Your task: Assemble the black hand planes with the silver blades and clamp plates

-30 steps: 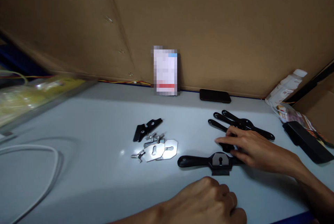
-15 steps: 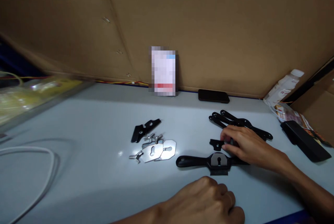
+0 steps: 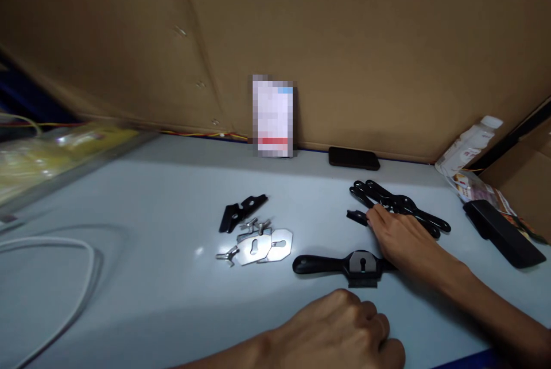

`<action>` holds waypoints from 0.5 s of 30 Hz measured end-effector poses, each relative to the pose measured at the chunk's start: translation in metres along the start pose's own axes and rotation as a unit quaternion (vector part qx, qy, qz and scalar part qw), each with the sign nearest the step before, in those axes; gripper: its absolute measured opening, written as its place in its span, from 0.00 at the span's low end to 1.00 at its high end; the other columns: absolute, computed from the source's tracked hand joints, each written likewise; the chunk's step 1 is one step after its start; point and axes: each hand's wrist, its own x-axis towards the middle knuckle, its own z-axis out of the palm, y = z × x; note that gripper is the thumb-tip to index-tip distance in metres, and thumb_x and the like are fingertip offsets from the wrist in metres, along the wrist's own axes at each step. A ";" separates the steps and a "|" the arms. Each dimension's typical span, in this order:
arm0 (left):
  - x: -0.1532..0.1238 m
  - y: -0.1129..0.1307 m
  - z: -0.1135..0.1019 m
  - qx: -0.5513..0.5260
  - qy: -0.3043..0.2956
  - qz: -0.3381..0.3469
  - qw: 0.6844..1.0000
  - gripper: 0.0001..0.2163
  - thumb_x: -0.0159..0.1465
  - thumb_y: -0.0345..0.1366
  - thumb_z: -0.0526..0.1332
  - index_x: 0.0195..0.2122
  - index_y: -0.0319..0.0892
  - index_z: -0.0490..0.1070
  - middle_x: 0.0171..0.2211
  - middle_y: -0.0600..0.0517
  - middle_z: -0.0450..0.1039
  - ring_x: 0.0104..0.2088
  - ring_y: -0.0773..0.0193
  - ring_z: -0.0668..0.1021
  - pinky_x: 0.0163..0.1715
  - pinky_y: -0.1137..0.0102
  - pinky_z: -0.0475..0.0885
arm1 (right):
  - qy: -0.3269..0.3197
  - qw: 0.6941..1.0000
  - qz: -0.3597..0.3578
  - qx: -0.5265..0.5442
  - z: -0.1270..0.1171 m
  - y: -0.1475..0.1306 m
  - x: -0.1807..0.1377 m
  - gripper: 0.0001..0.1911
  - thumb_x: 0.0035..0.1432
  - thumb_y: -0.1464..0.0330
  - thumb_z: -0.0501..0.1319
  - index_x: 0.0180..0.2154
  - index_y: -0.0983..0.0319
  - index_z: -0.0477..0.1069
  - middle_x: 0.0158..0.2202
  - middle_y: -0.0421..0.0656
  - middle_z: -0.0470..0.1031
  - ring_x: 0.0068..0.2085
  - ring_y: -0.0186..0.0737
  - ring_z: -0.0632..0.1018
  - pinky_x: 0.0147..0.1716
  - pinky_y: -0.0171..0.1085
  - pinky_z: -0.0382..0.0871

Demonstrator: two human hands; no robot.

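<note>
My right hand (image 3: 390,231) pinches a small black cap plate (image 3: 357,217) and holds it tilted above the table. Just below lies a black spokeshave (image 3: 318,264), its silver blade (image 3: 363,263) seated in the middle; my right wrist covers part of its right handle. My left hand (image 3: 344,329) rests as a closed fist in front of the spokeshave, with no object showing in it. Further left are loose silver blades (image 3: 280,245), several wing screws (image 3: 228,255) and black cap plates (image 3: 241,212).
More black spokeshave bodies (image 3: 404,205) lie stacked behind my right hand. A phone (image 3: 353,158) lies by the cardboard wall (image 3: 365,59). At right are a bottle (image 3: 469,144) and a black block-like object (image 3: 503,234); a white cable (image 3: 88,265) curves at left.
My right hand has lifted the cap plate slightly away from the spokeshave and turned it, so it shows more edge-on. My left hand stays in place.
</note>
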 end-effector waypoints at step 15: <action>0.001 0.000 -0.003 0.005 0.002 -0.001 1.000 0.10 0.66 0.36 0.65 0.30 0.43 0.66 0.25 0.56 0.71 0.22 0.66 0.70 0.15 0.66 0.58 | -0.077 0.974 -0.099 0.188 -0.044 0.003 -0.011 0.13 0.71 0.69 0.50 0.31 0.60 0.64 0.30 0.40 0.71 0.30 0.36 0.71 0.32 0.36 0.60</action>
